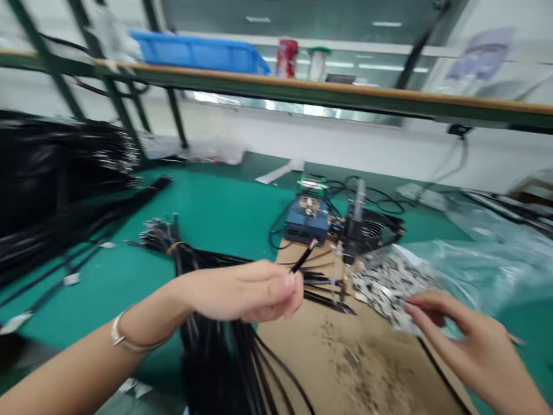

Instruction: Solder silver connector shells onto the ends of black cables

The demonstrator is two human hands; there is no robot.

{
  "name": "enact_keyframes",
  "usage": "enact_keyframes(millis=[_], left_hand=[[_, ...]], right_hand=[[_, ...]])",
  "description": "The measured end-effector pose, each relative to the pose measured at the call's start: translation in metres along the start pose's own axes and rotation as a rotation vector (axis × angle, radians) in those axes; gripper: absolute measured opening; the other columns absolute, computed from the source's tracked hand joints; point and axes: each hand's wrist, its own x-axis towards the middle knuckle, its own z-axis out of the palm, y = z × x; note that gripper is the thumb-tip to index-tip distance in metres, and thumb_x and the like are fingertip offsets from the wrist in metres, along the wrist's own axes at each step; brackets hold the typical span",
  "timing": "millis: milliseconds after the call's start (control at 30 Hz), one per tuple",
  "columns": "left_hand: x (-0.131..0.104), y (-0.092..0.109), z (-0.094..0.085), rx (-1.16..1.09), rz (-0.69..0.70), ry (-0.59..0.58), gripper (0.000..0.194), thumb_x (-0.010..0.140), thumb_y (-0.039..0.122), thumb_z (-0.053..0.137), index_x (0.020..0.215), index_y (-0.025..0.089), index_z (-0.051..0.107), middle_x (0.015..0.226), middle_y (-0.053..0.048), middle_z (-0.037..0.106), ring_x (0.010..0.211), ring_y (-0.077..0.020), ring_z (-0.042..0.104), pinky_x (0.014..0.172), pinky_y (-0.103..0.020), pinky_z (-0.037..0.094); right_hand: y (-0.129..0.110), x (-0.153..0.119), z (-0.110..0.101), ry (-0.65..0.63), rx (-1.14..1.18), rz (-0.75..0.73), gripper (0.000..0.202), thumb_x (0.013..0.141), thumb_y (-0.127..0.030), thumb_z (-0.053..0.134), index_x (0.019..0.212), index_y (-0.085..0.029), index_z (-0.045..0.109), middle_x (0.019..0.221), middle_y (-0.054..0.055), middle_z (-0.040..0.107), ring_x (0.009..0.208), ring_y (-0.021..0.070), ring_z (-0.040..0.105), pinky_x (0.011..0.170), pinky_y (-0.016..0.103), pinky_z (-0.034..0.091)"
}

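Note:
My left hand (263, 291) is closed around a black cable (304, 257). Its stripped tip shows small coloured wire ends and points up and away from me. My right hand (466, 334) is at the near edge of a clear bag of small silvery metal parts (395, 279). Thumb and forefinger come together there in a pinch; whether a small part is between them is too blurred to see. Below my left wrist lies a thick bundle of black cables (211, 357), with a tied group of cable ends (162, 233) fanning out at its far side.
A blue soldering station (306, 219) and a black fan unit (374, 230) stand behind the brown board (298, 357), which carries scattered debris (367, 374). More black cables (47, 184) are heaped at left. Overhead, a shelf (302, 86) holds a blue bin (199, 53).

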Motion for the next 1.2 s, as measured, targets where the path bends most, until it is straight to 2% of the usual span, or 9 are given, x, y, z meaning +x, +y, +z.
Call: enact_keyframes(millis=[67,133,267,467,567,667,800,900,1200], left_hand=[[0.008,-0.017,0.008,0.01,-0.125,-0.133,0.042,0.095,0.052,0.042,0.072,0.019,0.057,0.055,0.008,0.034,0.049,-0.0107,0.026,0.047,-0.022,0.023],[0.015,-0.029,0.012,0.029,-0.183,-0.213,0.042,0.097,0.046,0.038,0.077,0.019,0.063,0.052,0.009,0.034,0.05,-0.0115,0.026,0.049,-0.021,0.024],[0.022,-0.031,0.016,0.135,-0.242,-0.244,0.045,0.098,0.047,0.036,0.087,0.022,0.072,0.054,0.008,0.036,0.053,-0.0121,0.031,0.055,-0.018,0.031],[0.031,-0.026,0.029,0.176,-0.231,-0.327,0.029,0.09,0.038,0.051,0.083,0.023,0.075,0.066,0.004,0.048,0.063,-0.014,0.042,0.058,-0.02,0.035],[0.034,-0.034,0.034,0.172,-0.2,-0.231,0.026,0.088,0.039,0.054,0.093,0.027,0.077,0.08,0.001,0.06,0.072,-0.017,0.053,0.066,-0.024,0.044],[0.035,-0.042,0.036,0.096,-0.21,-0.115,0.028,0.086,0.044,0.058,0.101,0.029,0.076,0.076,0.002,0.057,0.07,-0.0175,0.06,0.065,-0.026,0.051],[0.035,-0.048,0.036,-0.071,-0.258,-0.116,0.024,0.081,0.043,0.067,0.083,0.021,0.076,0.063,0.004,0.053,0.057,-0.0129,0.061,0.057,-0.021,0.052],[0.034,-0.05,0.036,-0.181,-0.288,-0.103,0.026,0.075,0.044,0.075,0.082,0.019,0.071,0.057,0.004,0.059,0.051,-0.0107,0.059,0.053,-0.019,0.05],[0.035,-0.057,0.036,-0.152,-0.304,0.021,0.038,0.074,0.056,0.074,0.083,0.019,0.068,0.05,0.003,0.059,0.051,-0.0162,0.063,0.05,-0.023,0.053]], right_hand=[[-0.038,0.014,-0.011,-0.085,0.019,0.004,0.008,0.09,-0.028,0.06,0.085,-0.026,0.065,0.073,0.006,0.069,0.057,0.0224,0.062,0.051,0.033,0.051],[-0.059,0.022,-0.016,-0.105,0.026,0.035,0.011,0.091,-0.025,0.057,0.082,-0.024,0.064,0.069,0.004,0.067,0.055,0.0197,0.059,0.05,0.03,0.048],[-0.071,0.018,-0.017,-0.143,0.111,0.078,0.013,0.09,-0.018,0.056,0.081,-0.021,0.064,0.066,0.002,0.066,0.056,0.0166,0.058,0.052,0.027,0.045],[-0.096,0.004,-0.003,-0.257,0.392,0.216,0.016,0.086,-0.02,0.063,0.07,-0.019,0.061,0.057,-0.003,0.058,0.051,0.012,0.051,0.049,0.024,0.038],[-0.119,-0.003,0.005,-0.361,0.53,0.368,0.021,0.084,-0.025,0.067,0.067,-0.019,0.058,0.057,-0.003,0.054,0.052,0.0117,0.049,0.048,0.023,0.036],[-0.136,-0.004,0.013,-0.325,0.624,0.447,0.013,0.083,-0.024,0.068,0.072,-0.018,0.064,0.058,-0.004,0.052,0.054,0.0117,0.048,0.05,0.023,0.035],[-0.144,0.004,0.024,-0.268,0.787,0.535,0.01,0.079,-0.025,0.069,0.085,-0.017,0.071,0.059,-0.005,0.048,0.053,0.0107,0.044,0.048,0.023,0.032],[-0.149,0.009,0.03,-0.317,0.912,0.593,0.015,0.077,-0.028,0.071,0.085,-0.016,0.07,0.057,-0.006,0.046,0.051,0.0101,0.039,0.046,0.022,0.029],[-0.158,0.016,0.038,-0.263,0.959,0.638,0.012,0.073,-0.024,0.069,0.068,-0.018,0.06,0.053,-0.005,0.045,0.05,0.011,0.039,0.046,0.024,0.029]])
